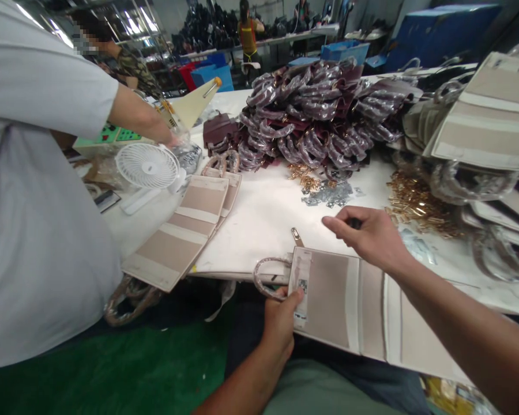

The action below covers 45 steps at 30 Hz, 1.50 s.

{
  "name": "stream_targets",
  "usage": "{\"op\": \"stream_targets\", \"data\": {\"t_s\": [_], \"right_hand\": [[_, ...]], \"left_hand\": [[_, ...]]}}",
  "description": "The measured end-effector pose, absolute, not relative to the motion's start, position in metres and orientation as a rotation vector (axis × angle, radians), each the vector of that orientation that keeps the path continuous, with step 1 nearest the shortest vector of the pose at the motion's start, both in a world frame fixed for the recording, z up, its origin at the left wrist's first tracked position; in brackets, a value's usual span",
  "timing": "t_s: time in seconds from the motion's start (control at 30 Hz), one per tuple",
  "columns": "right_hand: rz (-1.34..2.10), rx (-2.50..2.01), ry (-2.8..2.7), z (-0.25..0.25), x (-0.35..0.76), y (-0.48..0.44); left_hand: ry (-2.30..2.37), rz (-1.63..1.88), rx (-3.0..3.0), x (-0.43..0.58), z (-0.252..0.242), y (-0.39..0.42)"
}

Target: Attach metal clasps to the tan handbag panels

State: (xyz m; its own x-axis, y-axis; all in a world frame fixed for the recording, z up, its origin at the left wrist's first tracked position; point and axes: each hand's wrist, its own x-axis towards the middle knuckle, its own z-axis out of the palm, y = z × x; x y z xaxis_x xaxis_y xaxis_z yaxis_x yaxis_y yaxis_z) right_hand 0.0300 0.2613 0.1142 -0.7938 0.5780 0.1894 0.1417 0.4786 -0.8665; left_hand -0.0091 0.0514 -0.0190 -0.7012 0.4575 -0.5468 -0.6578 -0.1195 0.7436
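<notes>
A beige bag panel (333, 297) with pale strips lies across the table's front edge, and my left hand (281, 317) grips its left end, the thumb beside a small metal plate (303, 285). A plastic-wrapped handle (263, 268) curves out by that hand. Just past the panel's top corner lies a gold clasp piece (296, 236). Above the panel hangs my right hand (363, 230), its fingers curled round something dark that I cannot make out. Small gold parts (415, 202) and grey metal plates (328, 194) lie loose on the white table (251, 225).
Plastic-wrapped maroon handles (303, 115) are heaped at the back. More beige panels (488, 115) are stacked right; others (181, 230) overhang the edge at left. A white fan (149, 167) stands near a person in grey (38, 173), who reaches over the table.
</notes>
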Motion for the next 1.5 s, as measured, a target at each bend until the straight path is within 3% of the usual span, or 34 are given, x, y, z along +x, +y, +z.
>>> {"op": "stream_targets", "data": {"t_s": [0.1, 0.2, 0.5, 0.77, 0.97, 1.3, 1.5], "right_hand": [[1.784, -0.402, -1.632, 0.108, 0.044, 0.225], [2.007, -0.307, -1.247, 0.079, 0.038, 0.202], [1.944, -0.301, -1.161, 0.039, 0.028, 0.187], [1.530, -0.036, -2.054, 0.053, 0.015, 0.164], [1.707, -0.268, -2.037, 0.079, -0.005, 0.164], [1.507, -0.025, -2.362, 0.070, -0.012, 0.153], [1.663, -0.140, -2.012, 0.073, 0.007, 0.162]], "left_hand": [[1.378, 1.897, -0.242, -0.010, -0.015, 0.053], [1.354, 1.915, -0.259, -0.010, -0.011, 0.054], [1.324, 1.901, -0.287, -0.015, -0.014, 0.054], [1.327, 1.933, -0.213, -0.017, -0.015, 0.049], [1.316, 1.962, -0.209, -0.015, -0.021, 0.046], [1.244, 2.028, -0.202, -0.016, -0.023, 0.043], [1.294, 1.964, -0.218, -0.017, -0.025, 0.044]]}}
